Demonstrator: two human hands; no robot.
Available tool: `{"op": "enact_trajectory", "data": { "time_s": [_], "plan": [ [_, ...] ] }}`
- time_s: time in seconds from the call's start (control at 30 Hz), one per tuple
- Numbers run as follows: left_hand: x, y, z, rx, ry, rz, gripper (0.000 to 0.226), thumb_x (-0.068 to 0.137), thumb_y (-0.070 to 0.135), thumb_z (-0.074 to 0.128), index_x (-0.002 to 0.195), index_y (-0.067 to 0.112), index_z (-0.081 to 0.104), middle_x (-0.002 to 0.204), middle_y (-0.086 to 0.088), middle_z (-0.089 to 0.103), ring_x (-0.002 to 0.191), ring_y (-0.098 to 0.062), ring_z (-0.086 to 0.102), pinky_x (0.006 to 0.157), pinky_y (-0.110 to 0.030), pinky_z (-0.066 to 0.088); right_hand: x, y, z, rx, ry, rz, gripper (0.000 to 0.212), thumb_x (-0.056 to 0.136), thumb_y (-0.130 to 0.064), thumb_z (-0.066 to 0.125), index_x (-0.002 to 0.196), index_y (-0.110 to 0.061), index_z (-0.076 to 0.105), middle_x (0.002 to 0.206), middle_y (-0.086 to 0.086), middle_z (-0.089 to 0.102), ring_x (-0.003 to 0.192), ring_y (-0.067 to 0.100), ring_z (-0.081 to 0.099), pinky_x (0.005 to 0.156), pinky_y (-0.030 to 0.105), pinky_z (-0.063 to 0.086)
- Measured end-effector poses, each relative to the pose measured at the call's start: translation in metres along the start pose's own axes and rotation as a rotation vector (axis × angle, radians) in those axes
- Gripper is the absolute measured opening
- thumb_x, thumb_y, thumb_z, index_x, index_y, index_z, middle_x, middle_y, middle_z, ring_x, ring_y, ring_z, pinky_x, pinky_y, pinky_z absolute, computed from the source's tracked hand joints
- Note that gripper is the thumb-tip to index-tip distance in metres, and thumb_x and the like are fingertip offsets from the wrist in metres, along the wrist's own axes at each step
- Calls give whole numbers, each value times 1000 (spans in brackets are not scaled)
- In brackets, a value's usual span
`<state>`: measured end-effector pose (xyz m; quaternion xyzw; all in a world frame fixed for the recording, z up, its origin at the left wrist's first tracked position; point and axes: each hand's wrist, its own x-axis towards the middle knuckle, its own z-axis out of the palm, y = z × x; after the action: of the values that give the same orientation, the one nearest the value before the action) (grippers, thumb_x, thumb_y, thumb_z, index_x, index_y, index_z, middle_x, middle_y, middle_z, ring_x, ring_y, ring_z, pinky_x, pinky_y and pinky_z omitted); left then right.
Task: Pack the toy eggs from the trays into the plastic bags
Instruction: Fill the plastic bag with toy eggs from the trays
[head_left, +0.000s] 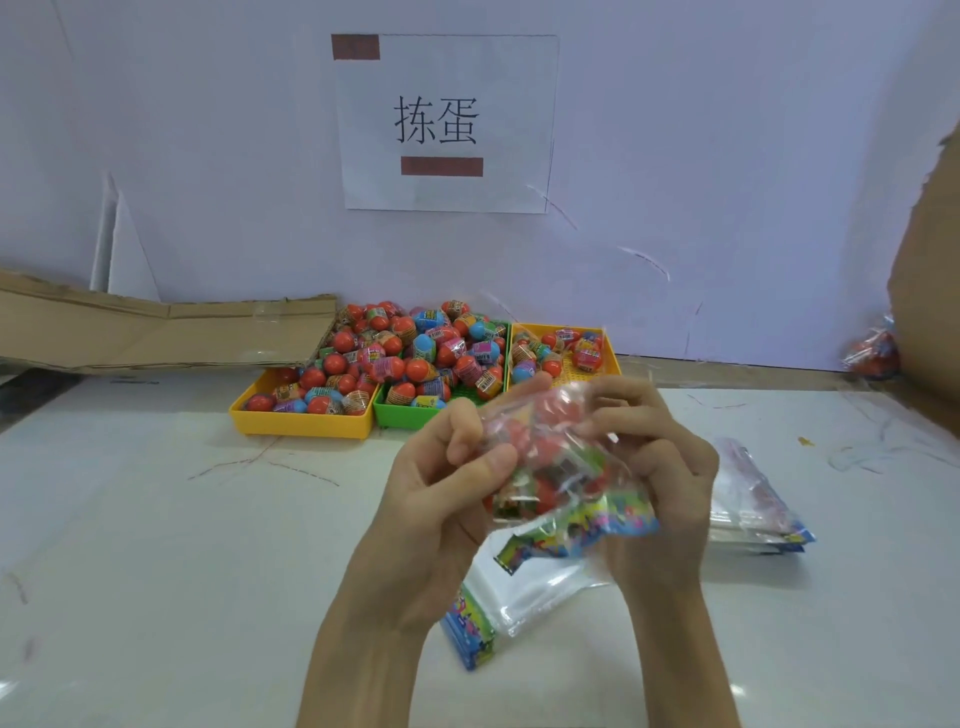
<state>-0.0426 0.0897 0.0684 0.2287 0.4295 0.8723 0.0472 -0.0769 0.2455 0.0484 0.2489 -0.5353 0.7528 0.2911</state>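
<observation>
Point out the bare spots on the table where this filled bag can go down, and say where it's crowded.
Widest bare patch: the white table, left of the left hand and in front of the left yellow tray. Smaller strip: near right, below the flat bag stack. Crowded: along the wall with the green tray and right yellow tray, and under the filled bag.

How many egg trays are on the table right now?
3, side by side along the back wall: a yellow tray on the left, a green tray in the middle, and a second yellow tray on the right, its front edge hidden behind the held bag.
</observation>
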Motion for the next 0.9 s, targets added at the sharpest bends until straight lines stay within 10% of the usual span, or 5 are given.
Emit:
{"op": "enact_trajectory", "data": {
  "time_s": [0.2,0.33,0.47,0.67,0.9],
  "plan": [
    [2,3,-5,-22,174,97,27,87,9,60,73,17,38,135,-7,66,112,-31,67,77,-34,60,-2,10,-1,-176,-77,-15,57,81,5,35,107,-20,79,123,7,69,121,31,60,98,41,49],
    [5,-2,-7,187,279,192,31,83,12,66,68,21,40,92,-12,59,79,-16,60,62,-29,47,-3,8,1,-374,51,29,59,79,2,39,107,-31,79,121,-9,69,118,21,63,100,42,51],
    [9,-5,-8,467,352,361,35,85,11,72,67,24,45,128,6,70,127,-18,61,72,-24,56,-4,-5,13,-414,149,-72,50,89,-12,44,133,-25,65,127,-8,68,119,22,63,98,34,51],
    [8,-9,-4,666,292,467,20,93,6,67,82,19,57,141,5,62,127,-15,61,86,-27,59,-13,-2,50,-466,-205,204,51,102,-45,38,153,-41,33,143,-43,38,140,-12,32,114,17,29],
    [8,-11,-7,725,235,397,43,95,-10,56,103,29,69,147,19,54,136,-8,52,95,-27,56,-11,8,52,-502,-176,243,44,104,-43,35,147,-44,41,138,-33,46,139,0,39,115,34,37]
  ]
}}
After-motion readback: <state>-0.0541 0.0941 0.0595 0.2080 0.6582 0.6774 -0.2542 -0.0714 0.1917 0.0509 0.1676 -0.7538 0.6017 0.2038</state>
